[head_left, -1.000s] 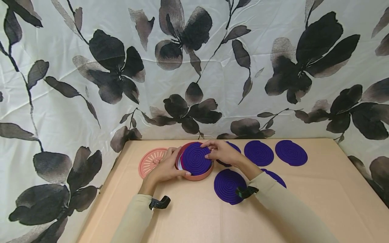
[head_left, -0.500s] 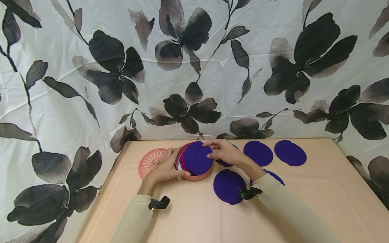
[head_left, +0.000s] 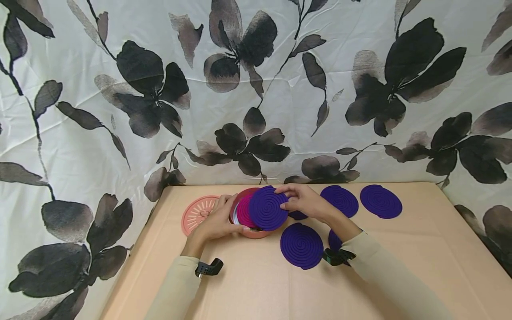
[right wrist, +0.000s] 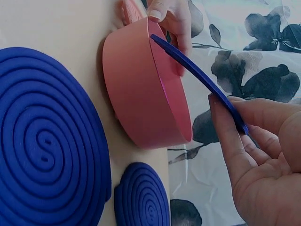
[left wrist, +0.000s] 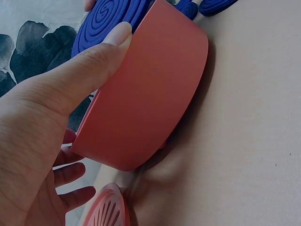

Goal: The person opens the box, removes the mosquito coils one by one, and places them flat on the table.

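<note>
A coral round box stands at the table's back with its top uncovered. My left hand grips its left side, thumb over the near rim. My right hand pinches a blue-purple spiral coaster by its right edge, partly above the box. From the right wrist view, this coaster is tilted, its far end at the box rim. A magenta spiral coaster shows inside the box, with a whitish edge beside it; anything deeper is hidden.
The slotted coral lid lies left of the box, partly behind my left hand. Several blue-purple coasters lie to the right, including a near one and a far one. A floral curtain hangs behind the table.
My right hand has moved right with the blue-purple coaster, lifting it off the box's contents and uncovering the magenta one. My left hand has stayed on the box.
</note>
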`<move>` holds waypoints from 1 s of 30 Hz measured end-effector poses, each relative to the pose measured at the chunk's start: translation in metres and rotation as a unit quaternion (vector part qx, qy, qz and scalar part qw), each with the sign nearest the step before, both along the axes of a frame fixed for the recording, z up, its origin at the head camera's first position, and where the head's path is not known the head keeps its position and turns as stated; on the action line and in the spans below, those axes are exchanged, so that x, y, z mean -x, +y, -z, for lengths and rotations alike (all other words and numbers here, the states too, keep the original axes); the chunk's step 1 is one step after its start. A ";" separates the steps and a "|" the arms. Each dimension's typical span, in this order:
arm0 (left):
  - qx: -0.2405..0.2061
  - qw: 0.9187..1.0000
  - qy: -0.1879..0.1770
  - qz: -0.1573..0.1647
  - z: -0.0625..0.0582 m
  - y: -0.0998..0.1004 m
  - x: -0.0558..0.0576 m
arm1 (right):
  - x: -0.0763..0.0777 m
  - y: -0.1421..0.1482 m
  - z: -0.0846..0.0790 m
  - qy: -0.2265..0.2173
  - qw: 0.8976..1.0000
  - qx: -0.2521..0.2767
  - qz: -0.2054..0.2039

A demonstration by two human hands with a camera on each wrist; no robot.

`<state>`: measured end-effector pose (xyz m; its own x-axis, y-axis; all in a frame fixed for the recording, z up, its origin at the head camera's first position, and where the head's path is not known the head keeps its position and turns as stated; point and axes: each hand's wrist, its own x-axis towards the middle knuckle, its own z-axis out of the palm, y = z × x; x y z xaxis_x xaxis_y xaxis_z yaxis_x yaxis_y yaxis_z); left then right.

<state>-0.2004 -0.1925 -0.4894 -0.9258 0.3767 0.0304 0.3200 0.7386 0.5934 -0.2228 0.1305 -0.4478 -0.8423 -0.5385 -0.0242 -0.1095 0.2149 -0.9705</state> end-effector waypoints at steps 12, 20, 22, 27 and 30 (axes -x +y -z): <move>0.002 1.000 -0.002 -0.008 0.001 0.003 0.003 | 0.003 0.032 0.004 0.026 0.999 -0.032 0.007; 0.003 1.000 -0.004 -0.017 0.001 0.005 0.003 | 0.001 0.057 0.005 0.016 0.999 -0.037 0.022; 0.004 1.000 -0.001 -0.019 0.001 0.005 0.004 | 0.001 0.062 0.005 0.019 0.999 -0.036 0.025; 0.001 1.000 0.002 -0.023 0.003 0.007 0.006 | 0.003 0.077 0.004 0.020 0.999 -0.033 0.022; -0.001 1.000 0.002 -0.024 0.003 0.008 0.007 | 0.003 0.087 0.003 0.023 0.999 -0.034 0.014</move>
